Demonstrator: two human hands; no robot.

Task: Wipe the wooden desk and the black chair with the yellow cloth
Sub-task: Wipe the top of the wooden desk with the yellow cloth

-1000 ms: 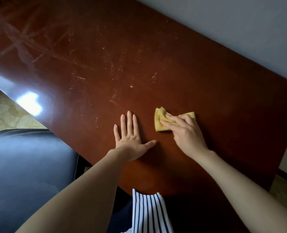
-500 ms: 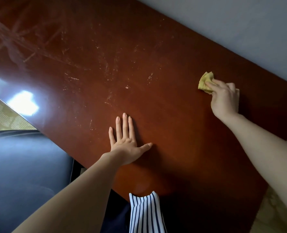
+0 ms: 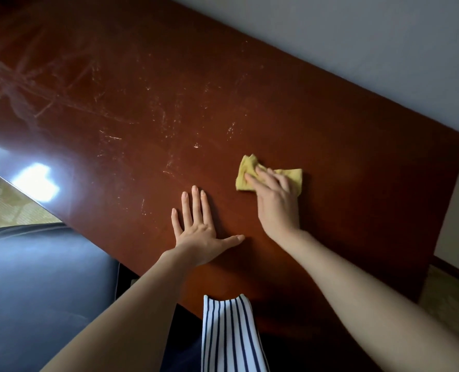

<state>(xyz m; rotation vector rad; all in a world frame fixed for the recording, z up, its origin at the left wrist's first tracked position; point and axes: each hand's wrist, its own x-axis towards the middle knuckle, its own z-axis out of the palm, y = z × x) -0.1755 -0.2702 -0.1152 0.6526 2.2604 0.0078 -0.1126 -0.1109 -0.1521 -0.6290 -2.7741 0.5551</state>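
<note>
Your right hand (image 3: 276, 202) presses the cloth (image 3: 245, 169) flat, fingers outstretched, on the desk (image 3: 142, 103) just right of frame centre. Your left hand (image 3: 198, 229), fingers spread, braces beside it. Press evenly and overlap strokes toward the scratched, streaked gloss at upper left. The chair (image 3: 34, 277) sits lower left, the grey wall (image 3: 357, 36) upper right.

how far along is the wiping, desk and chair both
Done: nothing is clearly finished; pale streaks mark the wooden desk farther out. In hand: the right hand presses the yellow cloth on the desk, left hand flat beside it. Left: the black chair, with no cloth on it.
</note>
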